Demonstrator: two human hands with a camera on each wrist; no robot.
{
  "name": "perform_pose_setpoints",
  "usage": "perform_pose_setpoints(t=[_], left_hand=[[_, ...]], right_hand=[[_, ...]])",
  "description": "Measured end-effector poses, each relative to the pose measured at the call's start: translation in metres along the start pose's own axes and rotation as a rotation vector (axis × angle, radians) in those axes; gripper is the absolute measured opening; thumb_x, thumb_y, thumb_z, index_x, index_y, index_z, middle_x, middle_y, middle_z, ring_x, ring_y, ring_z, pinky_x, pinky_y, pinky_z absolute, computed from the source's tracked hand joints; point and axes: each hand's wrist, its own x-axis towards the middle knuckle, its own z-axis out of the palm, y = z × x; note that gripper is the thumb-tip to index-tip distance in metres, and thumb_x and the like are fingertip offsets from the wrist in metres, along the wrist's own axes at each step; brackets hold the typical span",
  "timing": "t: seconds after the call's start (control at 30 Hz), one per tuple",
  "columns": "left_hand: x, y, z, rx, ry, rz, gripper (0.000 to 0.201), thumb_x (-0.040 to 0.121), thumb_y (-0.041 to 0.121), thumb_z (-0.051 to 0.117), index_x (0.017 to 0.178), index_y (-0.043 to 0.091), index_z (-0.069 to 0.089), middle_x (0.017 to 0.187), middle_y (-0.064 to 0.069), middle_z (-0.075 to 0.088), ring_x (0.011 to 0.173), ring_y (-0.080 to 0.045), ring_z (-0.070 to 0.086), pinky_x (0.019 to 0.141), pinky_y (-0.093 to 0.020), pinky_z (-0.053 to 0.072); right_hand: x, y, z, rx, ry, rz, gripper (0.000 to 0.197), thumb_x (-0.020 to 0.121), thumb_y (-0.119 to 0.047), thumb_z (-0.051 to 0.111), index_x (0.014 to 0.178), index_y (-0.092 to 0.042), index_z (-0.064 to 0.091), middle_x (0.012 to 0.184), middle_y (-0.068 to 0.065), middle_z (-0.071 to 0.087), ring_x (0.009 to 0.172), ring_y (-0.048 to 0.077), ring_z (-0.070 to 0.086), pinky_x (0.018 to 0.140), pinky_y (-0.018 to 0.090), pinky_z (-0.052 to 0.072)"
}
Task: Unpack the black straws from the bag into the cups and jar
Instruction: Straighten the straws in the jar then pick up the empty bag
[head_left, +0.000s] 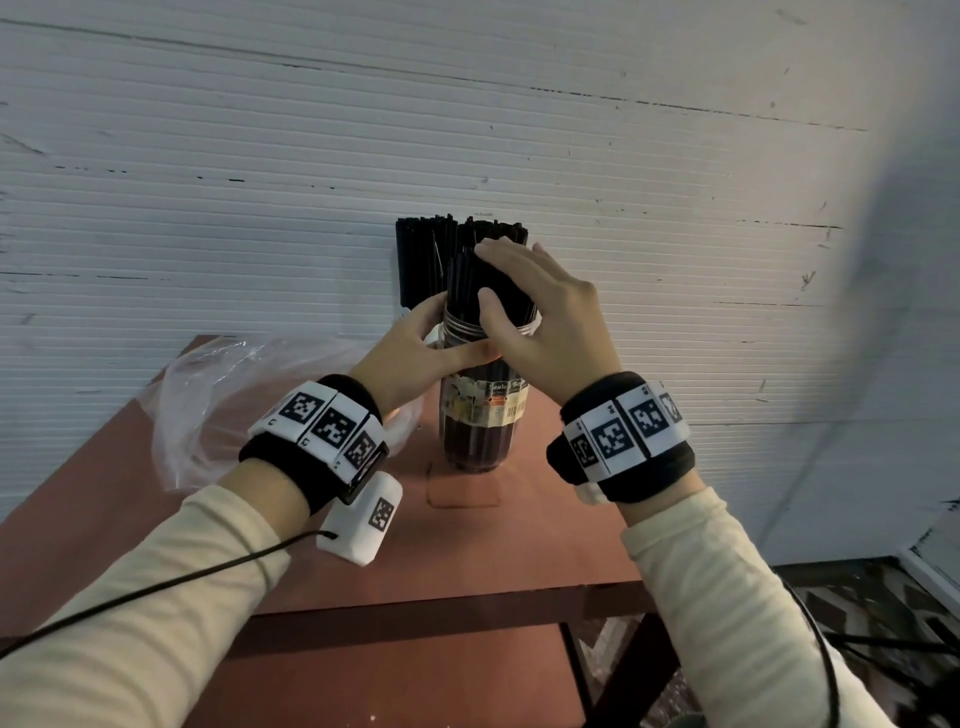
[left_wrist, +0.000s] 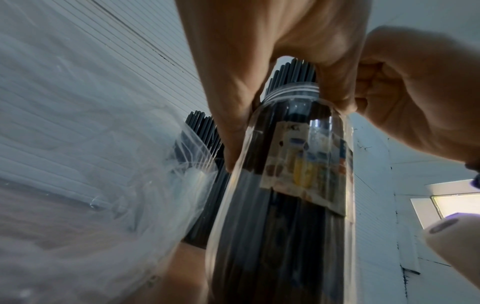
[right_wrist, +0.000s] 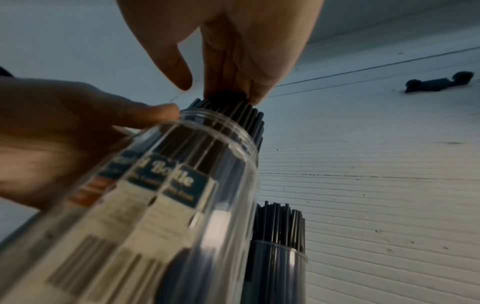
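Observation:
A clear labelled jar (head_left: 480, 421) stands upright on the red-brown table (head_left: 545, 551), packed with black straws (head_left: 467, 291) that stick out of its mouth. My left hand (head_left: 452, 338) grips the jar's neck, thumb across the front; the left wrist view shows this hand (left_wrist: 285, 102) wrapped round the jar (left_wrist: 280, 205). My right hand (head_left: 501, 275) lies over the straw tops. In the right wrist view its fingers (right_wrist: 233, 82) press straight down on the straw ends (right_wrist: 233, 109), thumb held apart. Behind the jar stand two cups of black straws (head_left: 421, 260) (head_left: 501, 231).
An empty-looking clear plastic bag (head_left: 218, 405) lies crumpled at the table's left, close to my left wrist. A white ribbed wall (head_left: 519, 130) rises right behind the cups. The table's front edge (head_left: 441, 603) is near me, and floor shows past its right side.

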Motion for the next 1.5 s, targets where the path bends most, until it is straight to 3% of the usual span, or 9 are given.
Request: perform_pose_setpoints(t=[0.1,0.3,0.43,0.5,0.6,0.77,1.0,1.2,1.5], left_hand=[[0.0,0.003,-0.001,-0.014,-0.033,-0.002,0.047,0.082,0.015,0.073,0.125,0.024,0.056,0.111,0.015,0.068,0.106,0.001,0.064,0.083,-0.016,0.052],[0.004,0.004,-0.008,-0.071,-0.132,-0.062,0.059,0.077,0.018,0.076,0.132,0.023,0.054,0.119,-0.001,0.069,0.115,-0.017,0.063,0.1,-0.038,0.049],[0.004,0.004,-0.007,-0.157,-0.157,-0.052,0.061,0.076,0.01,0.069,0.134,0.017,0.052,0.129,-0.003,0.063,0.114,-0.016,0.064,0.09,-0.029,0.055],[0.006,0.003,-0.006,-0.202,-0.145,-0.042,0.059,0.075,0.008,0.068,0.132,0.014,0.052,0.133,-0.004,0.059,0.114,-0.018,0.064,0.086,-0.028,0.055],[0.012,0.001,-0.008,-0.216,-0.172,-0.049,0.056,0.078,0.007,0.07,0.131,0.012,0.055,0.131,-0.008,0.061,0.117,-0.023,0.062,0.089,-0.031,0.054],[0.029,0.01,-0.013,-0.154,-0.201,-0.107,0.039,0.083,0.005,0.06,0.119,0.018,0.061,0.119,-0.003,0.067,0.106,-0.015,0.064,0.091,-0.029,0.051],[0.081,-0.003,-0.026,0.038,0.613,0.024,0.054,0.078,0.015,0.077,0.121,0.021,0.045,0.113,0.004,0.052,0.098,-0.004,0.053,0.065,-0.006,0.044],[0.12,-0.035,-0.034,0.156,0.554,-0.201,0.11,0.067,0.023,0.088,0.15,0.018,0.015,0.152,-0.012,0.027,0.138,-0.024,0.034,0.111,-0.035,0.034],[0.136,-0.054,-0.035,0.176,0.478,-0.301,0.085,0.072,0.013,0.084,0.139,0.008,0.032,0.125,-0.008,0.056,0.1,-0.02,0.055,0.06,-0.019,0.042]], right_hand=[[0.001,-0.002,-0.002,-0.002,-0.021,0.005,0.037,0.09,-0.02,0.061,0.126,-0.008,0.061,0.128,0.003,0.063,0.128,0.016,0.052,0.117,0.029,0.026],[0.012,0.006,-0.027,0.074,-0.264,0.304,0.089,0.081,-0.05,0.069,0.152,-0.021,0.024,0.157,-0.008,0.024,0.146,0.006,0.015,0.116,0.022,0.015],[0.01,0.024,-0.031,0.296,-0.522,0.518,0.078,0.076,-0.041,0.076,0.141,-0.026,0.035,0.13,-0.026,0.046,0.113,-0.017,0.045,0.098,0.01,0.038],[0.007,0.034,-0.021,0.369,-0.603,0.508,0.064,0.076,-0.037,0.078,0.131,-0.027,0.048,0.122,-0.017,0.06,0.11,-0.009,0.056,0.097,0.022,0.049],[0.003,0.049,-0.013,0.399,-0.585,0.538,0.083,0.065,-0.058,0.08,0.135,-0.03,0.047,0.13,-0.011,0.059,0.122,0.005,0.055,0.102,0.038,0.047],[0.008,0.062,-0.025,0.402,-0.583,0.548,0.071,0.068,-0.051,0.08,0.13,-0.033,0.052,0.125,-0.015,0.061,0.118,0.001,0.055,0.098,0.031,0.048],[0.022,0.109,-0.046,0.352,-0.156,0.742,0.073,0.06,-0.053,0.081,0.123,-0.027,0.056,0.115,-0.007,0.065,0.105,0.012,0.064,0.085,0.039,0.057],[0.035,0.149,-0.02,0.203,0.024,0.814,0.076,0.069,-0.037,0.084,0.132,-0.014,0.047,0.113,-0.009,0.056,0.101,0.011,0.055,0.084,0.027,0.045],[0.05,0.186,0.018,0.088,-0.079,0.919,0.081,0.069,-0.044,0.083,0.129,-0.009,0.042,0.122,0.005,0.059,0.111,0.023,0.058,0.087,0.031,0.046]])
